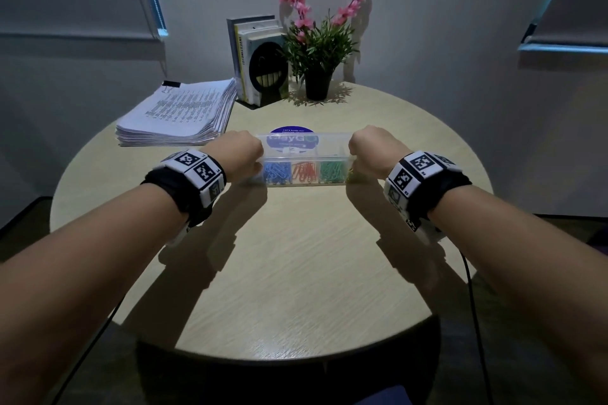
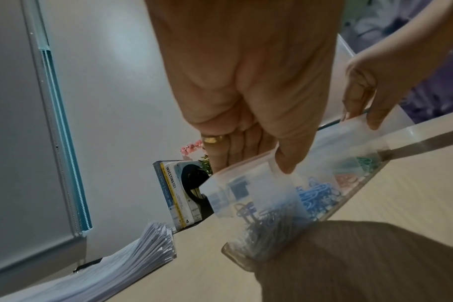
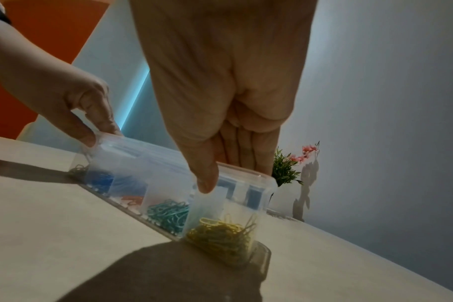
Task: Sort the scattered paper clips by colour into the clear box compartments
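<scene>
**Both hands on the ends of the box**

The clear plastic compartment box lay at twelve o'clock on the round pale wooden table, its long axis running nine to three. The left hand pinched the nine o'clock end of its lid, the right hand the three o'clock end, equally near. Coloured paper clips sat sorted inside; closing seemed next.

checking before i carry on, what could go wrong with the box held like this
Both hands, left hand and right hand, pinch only the ends of the clear box; if the lid isn't latched, a tilt could mix the blue clips with the orange, or spill the yellow clips.
</scene>
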The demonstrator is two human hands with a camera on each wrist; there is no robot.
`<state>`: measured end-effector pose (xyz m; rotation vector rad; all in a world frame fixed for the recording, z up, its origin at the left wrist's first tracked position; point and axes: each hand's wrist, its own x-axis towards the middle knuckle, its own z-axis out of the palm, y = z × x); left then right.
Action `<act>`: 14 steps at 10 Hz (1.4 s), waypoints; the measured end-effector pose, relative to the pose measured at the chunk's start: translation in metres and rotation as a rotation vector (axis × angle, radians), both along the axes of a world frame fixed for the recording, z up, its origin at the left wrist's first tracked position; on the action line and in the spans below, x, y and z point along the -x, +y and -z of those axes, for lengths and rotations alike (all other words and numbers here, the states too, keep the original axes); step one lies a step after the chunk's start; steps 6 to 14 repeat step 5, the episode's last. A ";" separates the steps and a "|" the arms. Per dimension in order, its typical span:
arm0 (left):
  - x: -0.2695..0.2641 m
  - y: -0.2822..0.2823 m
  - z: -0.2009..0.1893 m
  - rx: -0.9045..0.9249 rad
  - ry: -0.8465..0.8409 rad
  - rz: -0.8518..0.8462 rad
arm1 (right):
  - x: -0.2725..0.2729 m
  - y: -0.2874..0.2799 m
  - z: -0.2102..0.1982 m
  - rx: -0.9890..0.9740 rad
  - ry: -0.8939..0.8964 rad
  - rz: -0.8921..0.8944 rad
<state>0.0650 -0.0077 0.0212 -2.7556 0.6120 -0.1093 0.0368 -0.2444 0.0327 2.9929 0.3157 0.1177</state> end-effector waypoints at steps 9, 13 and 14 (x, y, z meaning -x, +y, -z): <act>0.014 -0.002 0.012 0.292 0.082 -0.015 | -0.007 0.004 0.000 -0.186 0.089 0.082; 0.014 -0.002 0.012 0.292 0.082 -0.015 | -0.007 0.004 0.000 -0.186 0.089 0.082; 0.014 -0.002 0.012 0.292 0.082 -0.015 | -0.007 0.004 0.000 -0.186 0.089 0.082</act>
